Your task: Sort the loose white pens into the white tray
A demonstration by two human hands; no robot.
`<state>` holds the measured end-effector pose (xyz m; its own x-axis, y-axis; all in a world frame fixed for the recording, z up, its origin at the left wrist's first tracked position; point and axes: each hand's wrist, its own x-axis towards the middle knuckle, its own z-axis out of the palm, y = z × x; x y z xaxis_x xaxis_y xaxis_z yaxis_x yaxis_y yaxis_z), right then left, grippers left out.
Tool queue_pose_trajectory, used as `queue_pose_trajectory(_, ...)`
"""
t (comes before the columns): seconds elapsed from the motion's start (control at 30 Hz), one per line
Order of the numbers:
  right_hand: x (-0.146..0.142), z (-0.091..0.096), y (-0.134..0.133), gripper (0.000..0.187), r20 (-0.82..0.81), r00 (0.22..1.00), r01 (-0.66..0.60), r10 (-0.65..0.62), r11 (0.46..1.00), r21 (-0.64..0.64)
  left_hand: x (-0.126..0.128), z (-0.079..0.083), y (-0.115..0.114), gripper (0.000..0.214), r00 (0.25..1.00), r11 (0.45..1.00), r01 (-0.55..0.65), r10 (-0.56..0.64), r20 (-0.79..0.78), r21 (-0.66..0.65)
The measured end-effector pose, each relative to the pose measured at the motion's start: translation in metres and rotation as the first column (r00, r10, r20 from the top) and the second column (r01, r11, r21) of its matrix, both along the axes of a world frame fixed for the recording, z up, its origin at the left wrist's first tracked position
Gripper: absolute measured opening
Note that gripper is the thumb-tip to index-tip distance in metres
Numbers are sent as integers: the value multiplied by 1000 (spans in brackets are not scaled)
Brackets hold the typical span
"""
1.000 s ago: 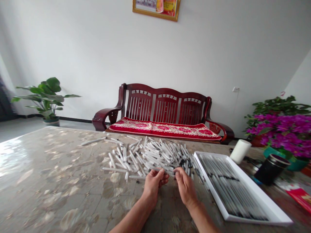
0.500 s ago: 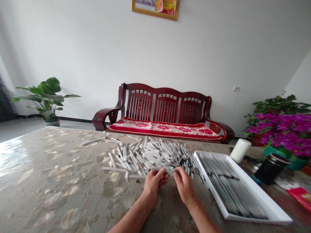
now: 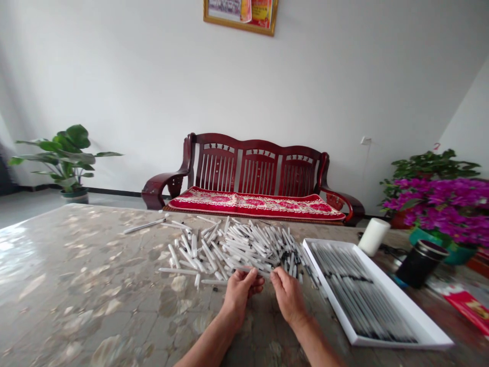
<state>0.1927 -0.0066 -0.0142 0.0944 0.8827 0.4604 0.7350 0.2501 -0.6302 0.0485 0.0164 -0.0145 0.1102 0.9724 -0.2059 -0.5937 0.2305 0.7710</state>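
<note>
Near edge of table (image 3: pixel 76 275), stone-patterned, glossy. Both forearms come in from below.

Left hand (image 3: pixel 240 289): fingers curled in close, thumb and fingertips nipped on one end of a white pen (image 3: pixel 266 271). Right hand (image 3: pixel 288 296): fingers likewise drawn narrow, tips meeting the other end of the same pen (small and half hidden by the fingers, so the exact grip is hard to read). The pen lies level between the hands, just above the table, at the near fringe of the pile. An end in each hand looks like a grip for working on the piece, not for carrying it.

Pile of pens (image 3: pixel 237 247): loose, criss-crossed, white with some black parts, directly beyond the fingertips and touching nothing else. One stray pen (image 3: pixel 144 226) lies well apart to the left.

White tray (image 3: pixel 401 343): just beside the right hand, angled away, with pens in rows (image 3: pixel 359 295) laid lengthwise. Its near corner sits within easy reach of the right hand; nothing stands between.

Beyond the tray: white cylinder (image 3: pixel 373 236), black jar (image 3: pixel 419 263), red packet (image 3: pixel 468 308).

Far: purple flowers (image 3: pixel 446 204) at right, wooden bench (image 3: pixel 255 168) with red cushion (image 3: pixel 255 204) against the wall, potted plant (image 3: pixel 64 155) at left, framed picture (image 3: pixel 240 18) above.
</note>
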Motion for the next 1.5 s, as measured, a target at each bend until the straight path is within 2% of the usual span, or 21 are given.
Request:
queue_pose_trajectory(0.17, -1, -5, 1, 50, -161, 987, -23, 16, 999, -41, 1, 2, -1, 48, 999, 999, 3, -2, -32, 46)
queue_pose_trajectory(0.37, -2, -7, 1, 50, -213, 976, -64, 44, 994, -89, 0, 1, -1, 51, 998, 999, -6, 9, -57, 52)
queue_pose_trajectory(0.43, 6, -4, 1, 47, -157, 988, -5, -10, 996, -94, 0, 1, 0, 51, 998, 999, -12, 14, -65, 38)
queue_pose_trajectory(0.53, 32, -1, 3, 35, 48, 980, 198, -195, 979, -55, -2, 0, 0, 50, 998, 1000, -14, 16, -67, 19)
queue_pose_trajectory(0.6, 54, -1, 3, 24, 203, 924, 335, -325, 942, -16, -3, -1, 0, 50, 998, 1000, -12, 13, -66, 8)
queue_pose_trajectory(0.67, 71, -5, 3, 19, 342, 853, 417, -393, 909, 5, -4, -1, 1, 51, 997, 1000, -6, 6, -74, 3)
queue_pose_trajectory(0.73, 82, -12, 3, 16, 457, 804, 434, -382, 901, -12, -4, -3, 3, 51, 995, 1000, 8, -7, -101, 8)
queue_pose_trajectory(0.83, 85, -24, 5, 13, 557, 769, 416, -314, 907, -63, -3, -6, 4, 51, 985, 999, 18, -10, -173, 48)
queue_pose_trajectory(1.0, 84, -36, 8, 19, 556, 775, 406, -301, 911, -73, -5, -10, 1, 52, 946, 983, 82, -25, -324, 163)
queue_pose_trajectory(1.13, 89, -34, 9, 25, 417, 843, 390, -340, 920, -38, -7, -12, -4, 47, 903, 967, 169, -75, -422, 190)
queue_pose_trajectory(1.2, 88, -27, 10, 21, 238, 908, 360, -346, 933, -19, -6, -15, -5, 46, 880, 961, 208, -102, -464, 183)
queue_pose_trajectory(1.27, 79, -18, 10, 23, -34, 954, 298, -299, 954, -24, -6, -17, -6, 41, 842, 949, 238, -95, -530, 207)
queue_pose_trajectory(1.3, 71, -14, 10, 28, -184, 949, 253, -256, 967, -40, -6, -17, -6, 37, 816, 937, 254, -75, -574, 239)
queue_pose_trajectory(1.37, 53, -6, 8, 37, -444, 878, 153, -180, 984, -96, -6, -15, -7, 30, 746, 900, 303, -18, -666, 314)
queue_pose_trajectory(1.43, 33, 0, 6, 39, -609, 781, 65, -141, 987, -145, -8, -11, -9, 29, 666, 859, 370, 19, -746, 353)
queue_pose_trajectory(1.5, 17, 4, 4, 38, -696, 705, 21, -132, 986, -166, -10, -6, -11, 32, 593, 840, 421, 32, -805, 343)
